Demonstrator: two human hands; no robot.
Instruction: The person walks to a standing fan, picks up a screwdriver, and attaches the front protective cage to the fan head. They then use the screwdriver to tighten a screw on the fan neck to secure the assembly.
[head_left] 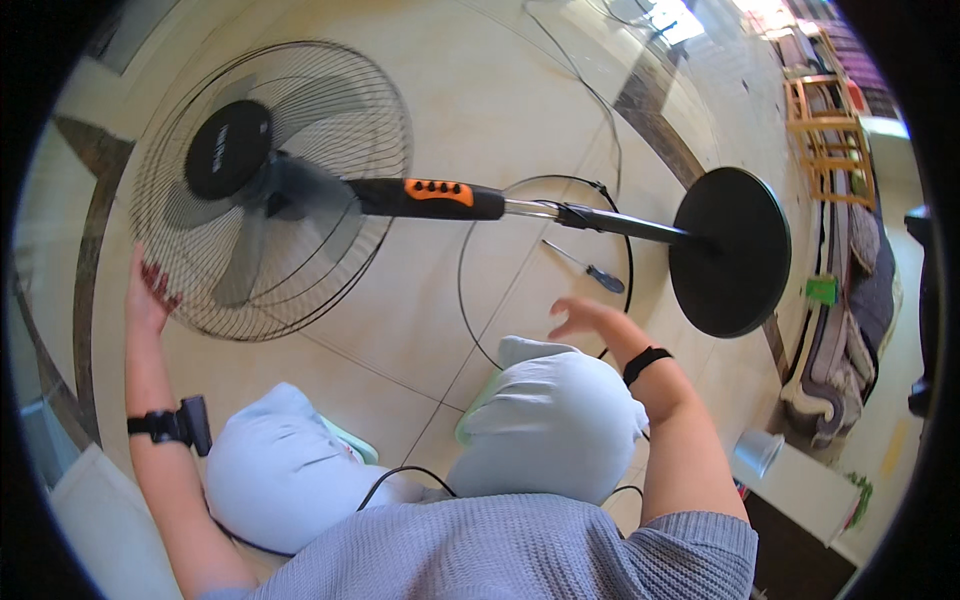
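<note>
A pedestal fan (430, 199) stretches across the view, its caged head at the left and its round black base (730, 252) at the right. My left hand (152, 290) is at the near left rim of the wire guard (330, 310), its fingers curled round the edge and partly behind the wires. The orange control panel (438, 191) faces up. My right hand (583, 318) hovers above my right knee, holding nothing, with thumb and fingers apart and curved. Just beyond it, a screwdriver (604, 278) with a dark handle lies on the tiles.
A black power cord (630, 262) loops around the screwdriver and beneath the pole. My bent knees (560, 425) are close in front. At the right are a wooden chair (830, 140), a sofa (850, 330) and a white cabinet (800, 490) bearing a cup (758, 453).
</note>
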